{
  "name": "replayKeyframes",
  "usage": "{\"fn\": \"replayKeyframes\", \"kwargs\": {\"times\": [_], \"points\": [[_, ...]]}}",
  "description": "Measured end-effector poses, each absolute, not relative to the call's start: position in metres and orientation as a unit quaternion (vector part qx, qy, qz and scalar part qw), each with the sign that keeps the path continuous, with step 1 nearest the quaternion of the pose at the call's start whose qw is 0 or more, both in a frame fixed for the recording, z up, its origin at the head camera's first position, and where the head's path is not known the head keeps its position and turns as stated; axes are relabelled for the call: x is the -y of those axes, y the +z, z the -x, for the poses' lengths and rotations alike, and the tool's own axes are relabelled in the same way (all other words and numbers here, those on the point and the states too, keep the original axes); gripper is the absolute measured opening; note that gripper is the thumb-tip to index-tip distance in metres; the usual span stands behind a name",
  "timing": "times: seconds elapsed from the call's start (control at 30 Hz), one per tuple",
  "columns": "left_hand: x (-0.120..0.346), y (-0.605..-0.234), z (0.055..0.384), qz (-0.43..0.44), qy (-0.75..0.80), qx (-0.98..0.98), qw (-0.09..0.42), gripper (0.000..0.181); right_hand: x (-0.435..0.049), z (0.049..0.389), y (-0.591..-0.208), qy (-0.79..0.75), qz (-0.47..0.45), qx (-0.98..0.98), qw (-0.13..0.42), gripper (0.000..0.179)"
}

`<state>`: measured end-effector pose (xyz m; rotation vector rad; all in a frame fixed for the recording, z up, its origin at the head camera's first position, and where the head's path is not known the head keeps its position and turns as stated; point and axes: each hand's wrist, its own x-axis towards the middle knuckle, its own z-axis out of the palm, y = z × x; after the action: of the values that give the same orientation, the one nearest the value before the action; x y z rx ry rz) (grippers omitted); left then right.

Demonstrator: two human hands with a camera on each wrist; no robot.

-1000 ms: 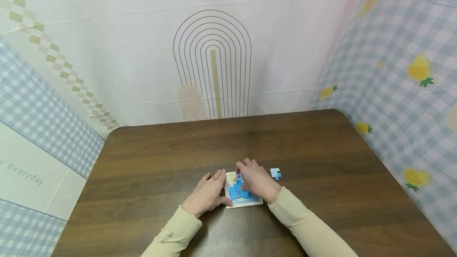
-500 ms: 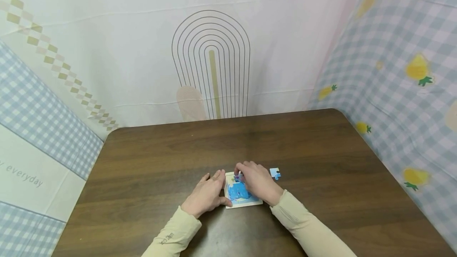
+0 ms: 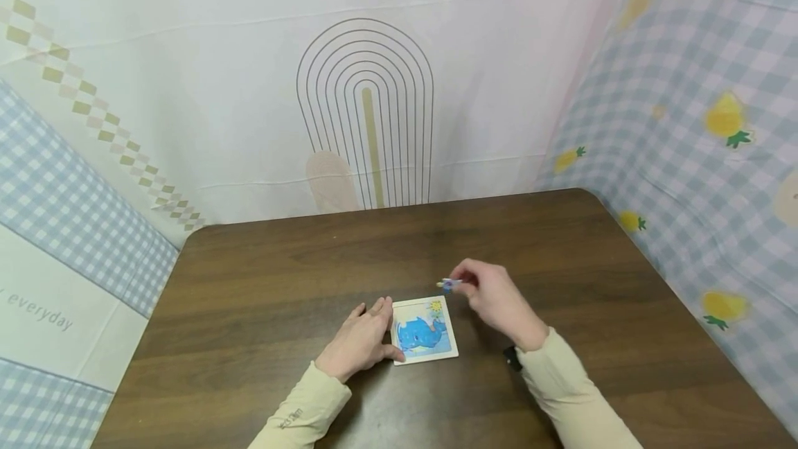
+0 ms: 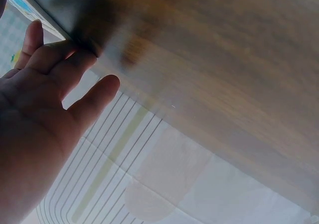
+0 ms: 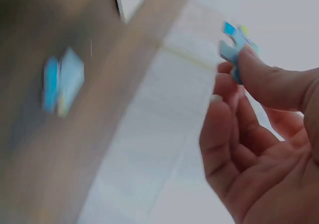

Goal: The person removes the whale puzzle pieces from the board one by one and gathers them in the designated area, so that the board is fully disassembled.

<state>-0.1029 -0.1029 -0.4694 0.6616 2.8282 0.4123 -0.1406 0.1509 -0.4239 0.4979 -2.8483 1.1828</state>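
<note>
White cloth printed with thin-lined arches (image 3: 249, 109) backs a dark brown wood-grain worktop (image 3: 280, 269), with blue checked cloth (image 3: 679, 95) at the right. From the head, the left hand (image 3: 360, 339) lies with fingers extended at the side of a square white-framed whale puzzle board (image 3: 429, 358); beyond the board's far edge, the right hand (image 3: 501, 300) pinches a small blue-and-white jigsaw piece (image 3: 448, 285). The step seems to be handling this loose piece; next, a steady pinch and a still board are called for. At the left wrist, the fingers look spread, some against the board's edge. At the right wrist, thumb and fingertips grip the piece; pale-blue jigsaw shapes (image 5: 73, 78) rest on the worktop, too blurred to count.
</note>
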Motion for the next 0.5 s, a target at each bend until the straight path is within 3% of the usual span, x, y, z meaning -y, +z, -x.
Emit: {"fn": "replayKeyframes", "kwargs": {"times": [0.27,0.5], "points": [[0.103,-0.47,0.103,-0.222,0.139,-0.96,0.103,0.095,-0.226,0.149,-0.42,0.346,-0.1,0.933,0.022,0.005],[0.103,-0.471,0.104,-0.221,0.137,-0.96,0.103,0.096,-0.252,0.153,-0.439,0.336,-0.064,0.94,-0.01,0.011]]}}
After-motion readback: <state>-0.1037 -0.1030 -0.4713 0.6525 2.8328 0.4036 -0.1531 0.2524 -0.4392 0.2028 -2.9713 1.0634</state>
